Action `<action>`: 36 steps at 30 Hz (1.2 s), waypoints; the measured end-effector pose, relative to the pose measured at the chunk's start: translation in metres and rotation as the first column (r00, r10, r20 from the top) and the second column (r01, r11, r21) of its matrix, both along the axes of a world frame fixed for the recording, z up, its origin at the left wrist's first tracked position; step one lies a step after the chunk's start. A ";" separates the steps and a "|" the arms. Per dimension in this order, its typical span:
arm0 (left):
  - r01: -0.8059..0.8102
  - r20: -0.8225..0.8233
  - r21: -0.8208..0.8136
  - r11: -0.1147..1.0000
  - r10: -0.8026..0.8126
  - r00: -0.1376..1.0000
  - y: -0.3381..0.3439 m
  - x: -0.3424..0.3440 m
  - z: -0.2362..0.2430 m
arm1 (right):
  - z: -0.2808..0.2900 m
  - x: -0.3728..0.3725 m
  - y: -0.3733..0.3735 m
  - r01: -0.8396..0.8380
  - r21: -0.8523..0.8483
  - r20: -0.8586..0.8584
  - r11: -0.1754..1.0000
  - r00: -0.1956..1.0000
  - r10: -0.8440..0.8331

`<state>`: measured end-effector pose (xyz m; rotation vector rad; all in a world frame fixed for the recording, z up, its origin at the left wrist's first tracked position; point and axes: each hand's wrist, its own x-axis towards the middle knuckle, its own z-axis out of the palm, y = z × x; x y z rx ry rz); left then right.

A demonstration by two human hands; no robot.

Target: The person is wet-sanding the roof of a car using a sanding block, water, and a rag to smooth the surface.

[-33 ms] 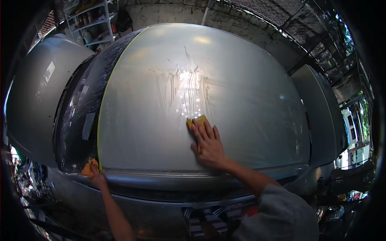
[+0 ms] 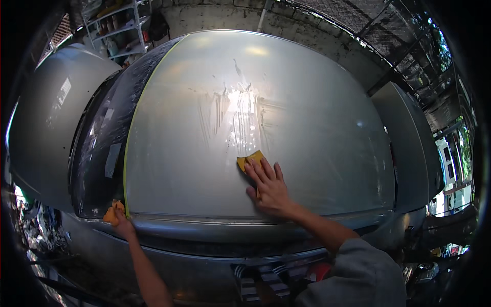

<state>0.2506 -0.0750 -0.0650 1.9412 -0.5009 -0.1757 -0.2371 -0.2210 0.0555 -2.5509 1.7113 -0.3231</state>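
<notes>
A wide silver car roof (image 2: 317, 128) spreads before me, with wet streaks and drips around its bright middle. My right hand (image 2: 272, 194) lies on the near half of the roof, fingers stretched forward, pressing down a yellow sandpaper sheet (image 2: 248, 160). The sheet's front corner sticks out past the fingertips, and the rest is mostly under the hand. At the roof's near left corner, my left hand (image 2: 123, 224) grips a crumpled orange cloth (image 2: 111, 214) beside the windshield (image 2: 97, 169). Yellow-green masking tape (image 2: 128, 148) runs along the edge between glass and roof.
The silver hood (image 2: 46, 117) curves away at the left. On the right sits the car's lower rear panel (image 2: 404, 143). A metal shelf (image 2: 115, 30) with bottles stands at the far left, before a block wall (image 2: 215, 18). My striped sandals (image 2: 255, 286) show below the car's side.
My right hand and the sandpaper have slid slightly back toward me, the hand also a little to the right. The left hand stays at the corner with the cloth.
</notes>
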 end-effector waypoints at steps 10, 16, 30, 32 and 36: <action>0.116 0.062 -0.261 0.959 -0.103 0.993 -0.003 -0.161 0.024 | 0.031 -0.217 -0.107 -0.233 0.148 -0.070 0.961 0.967 0.245; -0.037 0.312 0.072 0.997 0.013 0.950 -0.023 -0.192 0.048 | 0.034 -0.074 -0.187 -0.597 0.037 -0.125 0.801 0.793 0.596; -0.135 0.246 0.167 0.977 0.091 0.965 -0.034 -0.197 0.039 | 0.010 0.073 -0.032 -0.874 -0.001 -0.165 0.485 0.479 0.862; -0.070 0.210 0.207 0.976 0.026 0.977 -0.041 -0.199 0.039 | -0.002 0.082 -0.028 -0.884 0.011 -0.152 0.467 0.460 0.875; -0.141 0.289 0.300 0.943 0.051 0.956 -0.008 -0.188 0.042 | 0.017 -0.054 0.029 -0.876 0.216 -0.110 0.431 0.416 0.903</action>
